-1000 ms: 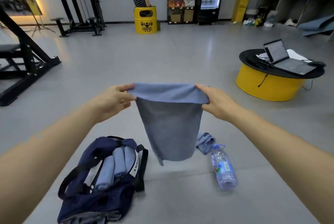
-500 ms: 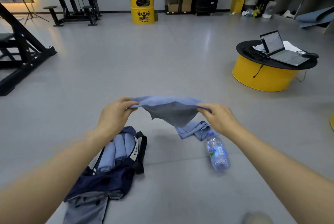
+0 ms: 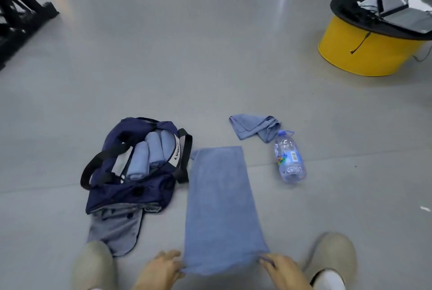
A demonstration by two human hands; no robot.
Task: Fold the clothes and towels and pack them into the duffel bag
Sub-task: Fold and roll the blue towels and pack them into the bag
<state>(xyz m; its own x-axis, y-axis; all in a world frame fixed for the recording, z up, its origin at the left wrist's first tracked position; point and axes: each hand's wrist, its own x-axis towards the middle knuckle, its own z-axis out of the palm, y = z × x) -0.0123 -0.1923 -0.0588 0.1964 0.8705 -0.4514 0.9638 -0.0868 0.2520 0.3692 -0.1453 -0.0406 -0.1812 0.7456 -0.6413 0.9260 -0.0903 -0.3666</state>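
While the head camera looks down at the floor (image 3: 210, 67), I see the towel (image 3: 222, 210) spread flat as a long blue strip from the centre of the frame to its bottom edge. At the bottom, the left hand (image 3: 161, 268) grasps the towel's near left corner with curled fingers, and the right hand (image 3: 280, 271) pinches the near right corner, a bit of the hem showing over its fingers. The far end of the towel lies just beside the duffel bag (image 3: 131, 196), which sits open at centre left with its black straps loose. Three rolled towels (image 3: 149, 154) lie side by side inside it. A grey garment (image 3: 114, 231) sticks out from under the bag's near end. Right of centre, a crumpled towel (image 3: 254, 127) touches the cap end of a water bottle (image 3: 289, 161) lying on its side. In the upper right stands a round yellow table (image 3: 357, 55) with an open laptop (image 3: 397, 4) on top.
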